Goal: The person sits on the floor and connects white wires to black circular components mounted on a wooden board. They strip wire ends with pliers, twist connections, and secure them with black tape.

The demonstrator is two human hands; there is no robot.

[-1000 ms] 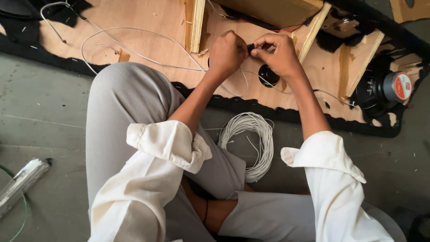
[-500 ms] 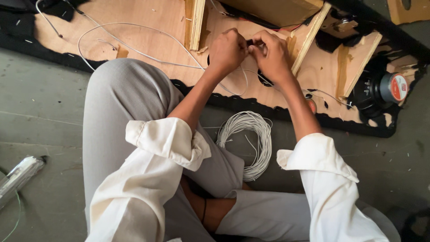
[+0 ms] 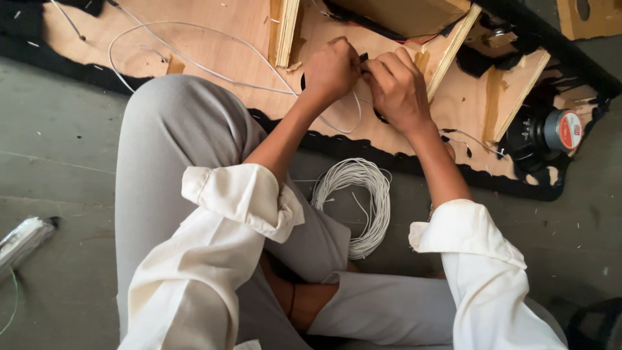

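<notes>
A coil of white wire lies on the floor between the knees, nearest the viewer. Past it, over the plywood panel near its near edge, the left hand and right hand meet, both clenched on a thin white wire; a small dark piece sits between their fingertips. The wire's long axis trails left from the left hand, which is nearer it. Against a second ago, the hands have drawn closer together.
</notes>
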